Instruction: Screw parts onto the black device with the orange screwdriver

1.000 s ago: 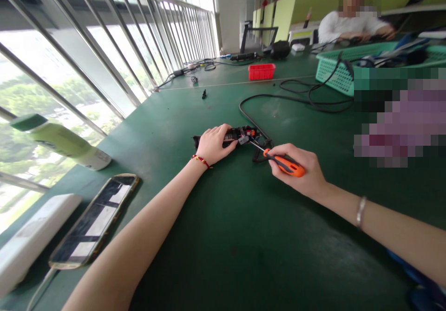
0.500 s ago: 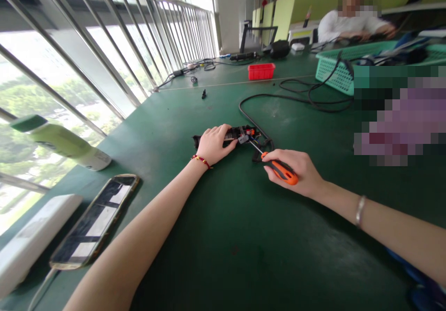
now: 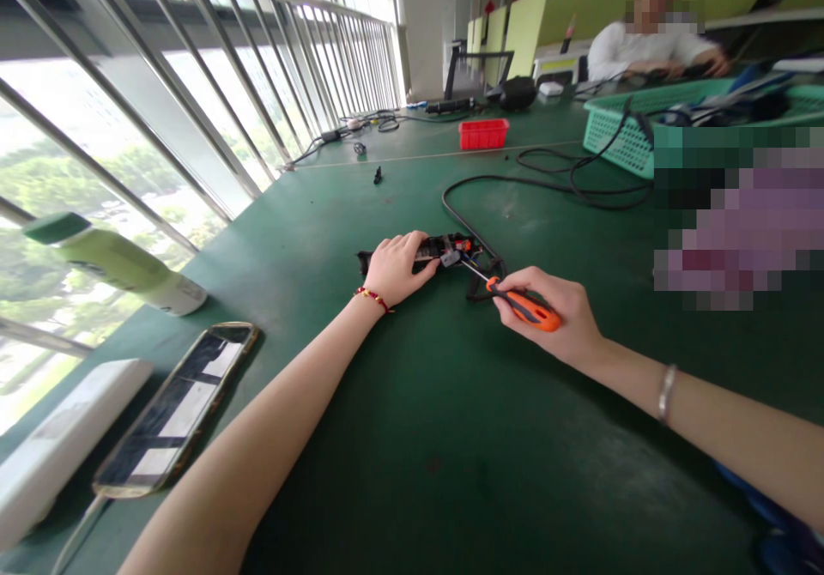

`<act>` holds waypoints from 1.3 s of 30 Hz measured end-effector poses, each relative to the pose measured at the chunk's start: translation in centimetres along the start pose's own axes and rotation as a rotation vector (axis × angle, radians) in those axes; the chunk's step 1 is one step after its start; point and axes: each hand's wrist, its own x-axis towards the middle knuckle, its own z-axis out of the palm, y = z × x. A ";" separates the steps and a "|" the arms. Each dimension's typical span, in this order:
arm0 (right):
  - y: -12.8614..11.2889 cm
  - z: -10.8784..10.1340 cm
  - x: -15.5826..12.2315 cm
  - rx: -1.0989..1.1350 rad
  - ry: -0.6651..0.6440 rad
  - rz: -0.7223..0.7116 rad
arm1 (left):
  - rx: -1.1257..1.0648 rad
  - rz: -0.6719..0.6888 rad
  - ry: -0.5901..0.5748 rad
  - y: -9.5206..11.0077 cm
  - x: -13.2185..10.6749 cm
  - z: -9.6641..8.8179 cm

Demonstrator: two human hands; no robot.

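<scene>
Screwdriver [image 3: 524, 305] shifted slightly rightward, pinched by right grip [image 3: 570, 311]; left grip [image 3: 395, 267] clasps device [image 3: 449, 250], likely light but fragile, best held mid-body.

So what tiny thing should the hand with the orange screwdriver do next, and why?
Perhaps the right hand should carefully line up the orange screwdriver before pushing: it points at the black device, near thin exposed wires, and its exact contact is too small to see. The left hand holds the device.

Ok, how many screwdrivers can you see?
1: the orange-and-black screwdriver in the right hand, its shaft pointing at the opened black device. Others may be hidden among the things in the green basket.
</scene>
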 end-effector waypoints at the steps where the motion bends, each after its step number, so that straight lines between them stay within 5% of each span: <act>1: 0.1 0.0 0.0 0.001 0.011 0.020 | 0.000 -0.002 -0.001 0.0 0.0 0.0; 9: 0.0 0.3 -0.2 0.037 0.092 0.072 | -0.007 -0.006 -0.001 0.0 0.0 0.1; 18: 0.2 0.2 -0.4 0.049 0.033 0.117 | -0.011 -0.004 0.000 0.0 0.0 0.0; 39: -0.2 -0.1 0.1 -0.019 -0.027 0.016 | -0.005 -0.017 -0.020 0.1 0.0 -0.1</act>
